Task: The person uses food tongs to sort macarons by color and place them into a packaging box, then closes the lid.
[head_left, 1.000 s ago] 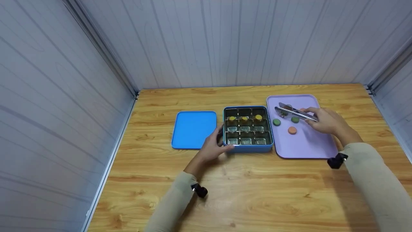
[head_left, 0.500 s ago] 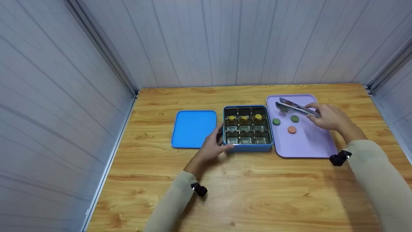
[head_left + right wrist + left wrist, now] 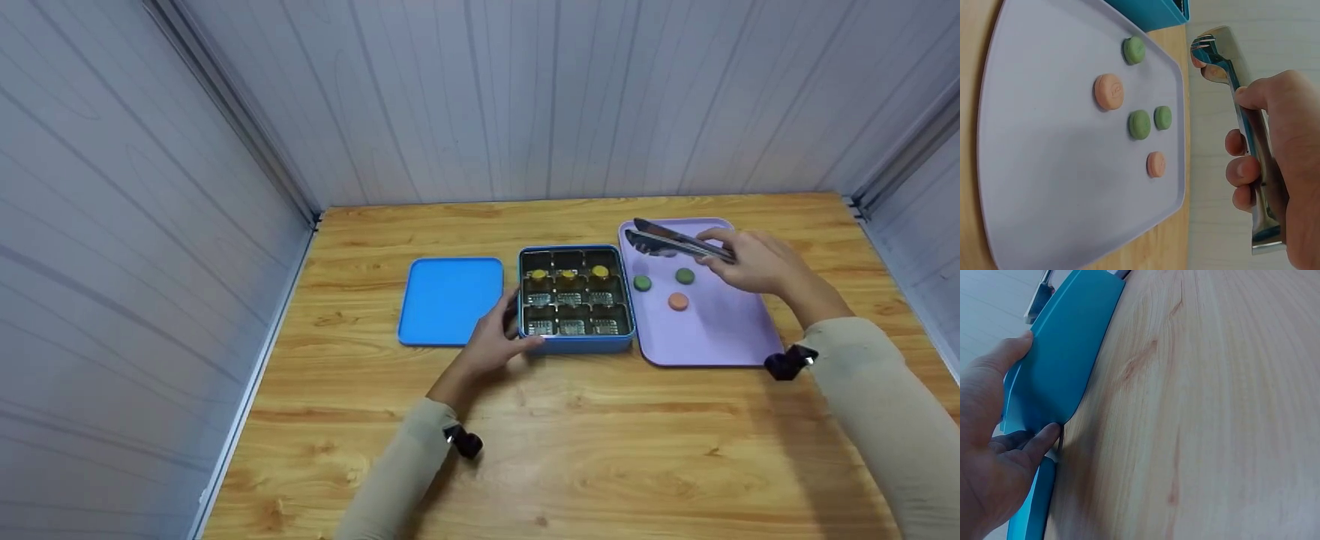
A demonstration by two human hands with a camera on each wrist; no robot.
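Note:
An open blue tin (image 3: 576,343) with dark compartments stands mid-table, three yellow pieces (image 3: 568,274) in its far row. My left hand (image 3: 491,343) grips its near left corner; in the left wrist view thumb and fingers (image 3: 1044,439) lie against the blue wall (image 3: 1058,377). My right hand (image 3: 754,262) holds metal tongs (image 3: 671,240) above the far end of the lilac tray (image 3: 720,337). Green and orange round pieces (image 3: 1140,124) lie on the tray (image 3: 1044,185). The tongs' tips (image 3: 1210,53) hover off its edge, nearly closed; an orange tint shows between them, and I cannot tell whether it is a piece.
The tin's blue lid (image 3: 450,300) lies flat to the left of the tin. Grey panel walls close the wooden table (image 3: 570,450) on the left, back and right. Bare wood stretches in front of the tin and tray.
My right hand has lifted the tongs and carried them toward the tray's far left corner. The left hand has stayed on the tin.

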